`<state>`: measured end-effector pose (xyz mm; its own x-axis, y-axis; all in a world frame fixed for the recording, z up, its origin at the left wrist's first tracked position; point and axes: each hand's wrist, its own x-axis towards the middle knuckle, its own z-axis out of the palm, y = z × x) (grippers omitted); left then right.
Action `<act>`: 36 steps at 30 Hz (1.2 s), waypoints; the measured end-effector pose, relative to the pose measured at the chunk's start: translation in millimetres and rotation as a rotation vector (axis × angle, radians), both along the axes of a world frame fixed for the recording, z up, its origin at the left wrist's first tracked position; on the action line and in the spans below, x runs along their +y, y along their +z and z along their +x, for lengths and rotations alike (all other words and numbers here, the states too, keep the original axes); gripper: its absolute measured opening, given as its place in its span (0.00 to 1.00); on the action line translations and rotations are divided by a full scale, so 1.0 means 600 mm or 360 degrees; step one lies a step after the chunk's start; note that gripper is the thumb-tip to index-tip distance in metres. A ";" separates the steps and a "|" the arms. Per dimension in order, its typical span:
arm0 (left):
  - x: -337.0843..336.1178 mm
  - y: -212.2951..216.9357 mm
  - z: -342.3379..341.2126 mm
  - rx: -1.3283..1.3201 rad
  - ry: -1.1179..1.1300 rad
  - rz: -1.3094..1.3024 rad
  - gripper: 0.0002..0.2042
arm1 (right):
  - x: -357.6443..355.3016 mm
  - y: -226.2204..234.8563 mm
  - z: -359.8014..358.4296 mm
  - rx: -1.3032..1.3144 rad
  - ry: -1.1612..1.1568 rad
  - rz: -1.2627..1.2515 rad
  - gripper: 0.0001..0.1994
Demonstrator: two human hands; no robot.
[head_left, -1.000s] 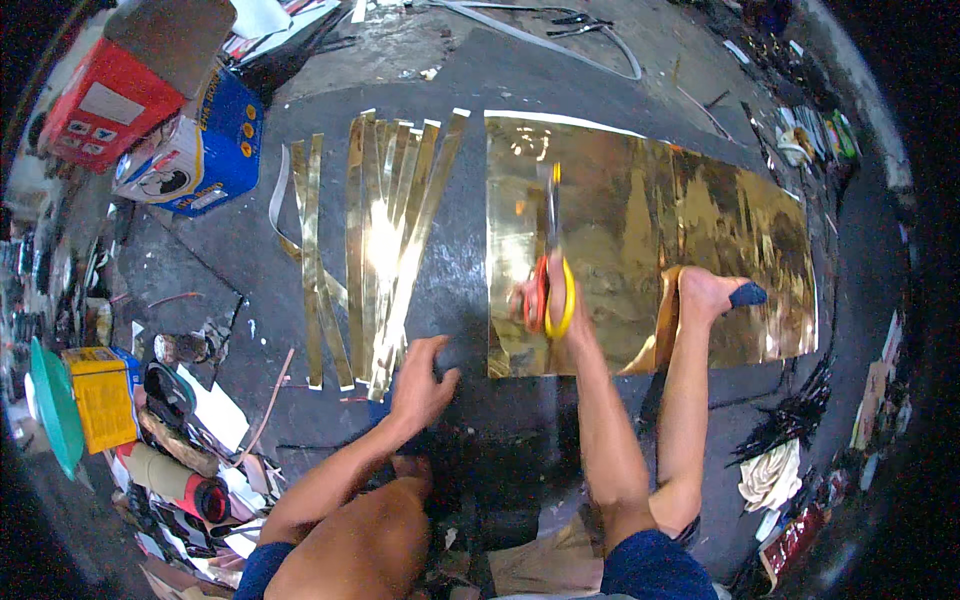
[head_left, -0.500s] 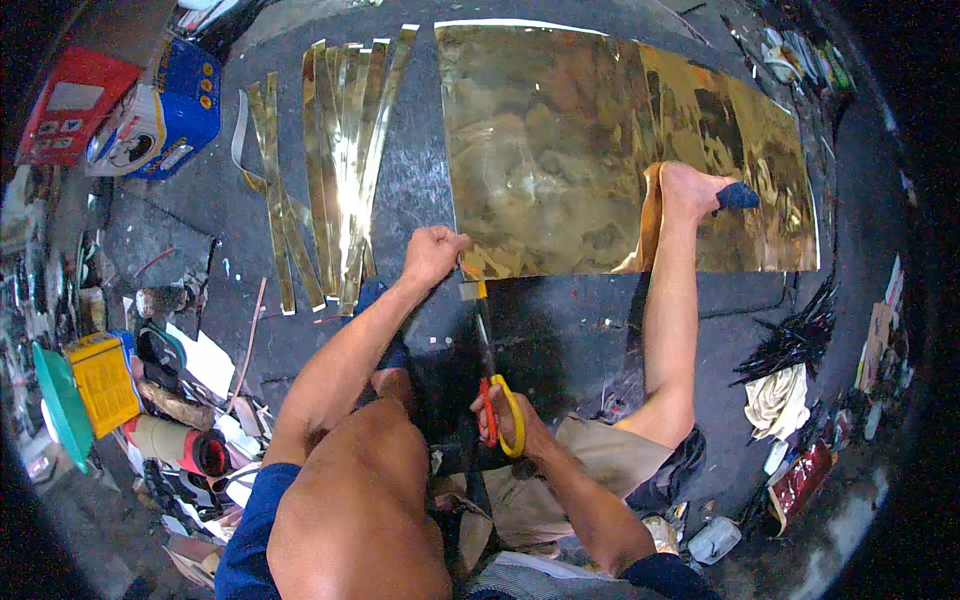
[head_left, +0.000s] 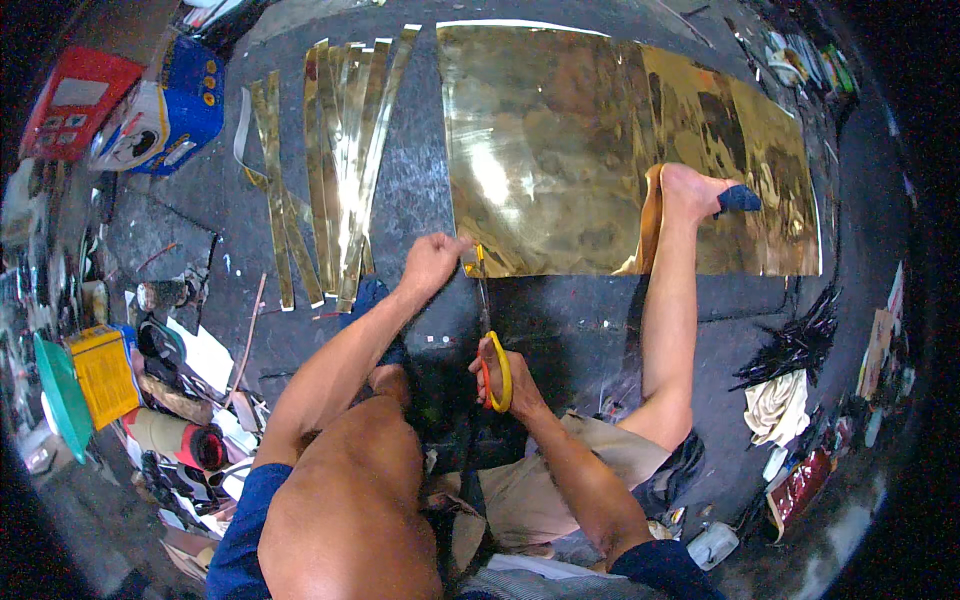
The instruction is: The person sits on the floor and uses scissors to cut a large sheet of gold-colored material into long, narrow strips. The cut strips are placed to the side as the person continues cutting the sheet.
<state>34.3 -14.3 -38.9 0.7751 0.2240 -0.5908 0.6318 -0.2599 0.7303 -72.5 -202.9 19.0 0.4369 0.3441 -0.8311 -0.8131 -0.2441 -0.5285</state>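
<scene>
A large, shiny gold sheet lies flat on the dark floor ahead of me, showing a thin white edge along its far side. At its near left corner, my left hand is closed in a pinch on the sheet's edge. My right hand grips scissors with yellow and red handles. Their blades point away from me and reach the sheet's near edge, just right of my left fingers; whether they are apart is too small to tell. My bare right foot rests on the sheet, a dark blue strap around its front.
Several narrow gold strips lie left of the sheet, some crossing. Beyond them stands a blue and red box. Clutter lines the left, including a yellow container. Black shreds and a cream cloth lie at the right.
My right hand has moved forward with the scissors, bringing the blades onto the sheet's near edge. My left hand stays at the corner, its fingers slightly shifted.
</scene>
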 end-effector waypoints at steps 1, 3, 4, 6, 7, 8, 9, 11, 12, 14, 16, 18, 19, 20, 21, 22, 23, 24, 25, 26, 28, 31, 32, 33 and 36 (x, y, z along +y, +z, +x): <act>-0.001 -0.016 -0.018 -0.0157 -0.0138 -0.0027 0.17 | 0.003 0.004 0.004 -0.0017 0.0016 -0.0016 0.42; -0.020 -0.011 -0.044 -0.0118 -0.0118 -0.0259 0.15 | 0.004 0.003 0.009 -0.0053 0.0036 -0.0055 0.42; -0.024 -0.012 -0.054 -0.0096 -0.0104 -0.0376 0.15 | 0.005 0.002 0.009 -0.0077 0.0055 -0.0076 0.42; -0.021 -0.022 -0.062 -0.0157 -0.0086 -0.0385 0.13 | 0.007 -0.006 0.007 -0.0153 0.0118 -0.0118 0.42; -0.019 -0.022 -0.062 -0.0188 -0.0106 -0.0332 0.13 | 0.007 -0.014 0.006 -0.0107 0.0038 -0.0070 0.38; -0.019 -0.022 -0.063 -0.0219 -0.0126 -0.0280 0.13 | 0.007 -0.023 0.004 -0.0062 -0.0041 -0.0022 0.34; -0.022 -0.021 -0.065 -0.0257 -0.0129 -0.0221 0.12 | 0.005 -0.030 0.002 -0.0017 -0.0122 0.0026 0.30; -0.024 -0.014 -0.066 -0.0339 -0.0131 -0.0088 0.10 | 0.009 -0.022 0.009 -0.0133 0.0025 -0.0054 0.27; -0.022 -0.010 -0.069 -0.0337 -0.0125 -0.0091 0.10 | 0.011 -0.019 0.012 -0.0192 0.0096 -0.0094 0.25; -0.033 0.033 -0.058 -0.0332 -0.0132 -0.0120 0.10 | 0.007 -0.020 0.009 -0.0133 -0.0017 -0.0013 0.36; -0.030 0.022 -0.061 -0.0273 -0.0087 -0.0225 0.10 | 0.010 -0.016 0.008 -0.0179 -0.0021 -0.0015 0.41; -0.028 0.006 -0.065 -0.0215 -0.0022 -0.0362 0.10 | 0.015 -0.005 0.010 -0.0322 0.0066 -0.0098 0.40; -0.027 0.003 -0.063 -0.0187 0.0010 -0.0443 0.10 | 0.013 -0.005 0.011 -0.0315 0.0076 -0.0095 0.40; -0.027 0.000 -0.062 -0.0158 0.0043 -0.0524 0.10 | 0.012 -0.006 0.013 -0.0308 0.0086 -0.0093 0.40; -0.026 -0.002 -0.063 -0.0170 0.0025 -0.0532 0.10 | 0.011 -0.007 0.015 -0.0301 0.0096 -0.0089 0.40; -0.026 0.003 -0.065 -0.0180 0.0006 -0.0540 0.09 | 0.010 -0.007 0.016 -0.0293 0.0106 -0.0085 0.40; -0.026 0.007 -0.066 -0.0191 -0.0011 -0.0546 0.09 | 0.011 -0.008 0.022 -0.0284 0.0096 -0.0072 0.40; -0.027 0.006 -0.065 -0.0155 0.0025 -0.0599 0.08 | 0.014 -0.011 0.032 -0.0274 0.0087 -0.0058 0.40; -0.027 0.005 -0.065 -0.0121 0.0058 -0.0650 0.08 | 0.017 -0.013 0.037 -0.0265 0.0075 -0.0044 0.41; -0.026 0.004 -0.064 -0.0086 0.0091 -0.0701 0.08 | 0.018 -0.016 0.034 -0.0304 0.0077 -0.0084 0.41; -0.030 0.009 -0.064 -0.0106 0.0086 -0.0680 0.07 | 0.024 -0.017 0.032 -0.0375 0.0089 -0.0162 0.41; -0.025 0.027 -0.060 -0.0069 0.0119 -0.0741 0.07 | 0.032 0.011 0.043 -0.0328 0.0092 -0.0253 0.41; -0.023 0.030 -0.058 -0.0048 0.0130 -0.0778 0.07 | 0.032 0.011 0.045 -0.0347 0.0097 -0.0224 0.41; -0.021 0.032 -0.057 -0.0051 0.0101 -0.0756 0.07 | 0.033 0.009 0.047 -0.0366 0.0102 -0.0194 0.41; -0.017 0.036 -0.055 -0.0058 0.0062 -0.0755 0.07 | 0.039 -0.006 0.062 -0.0410 0.0112 -0.0193 0.41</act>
<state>1.0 -24.5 -17.3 0.7935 -0.0346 -0.6075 0.6063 0.1307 0.7844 -35.6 -179.4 15.6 0.6177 0.2861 -0.7326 -0.6346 -0.3690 -0.6791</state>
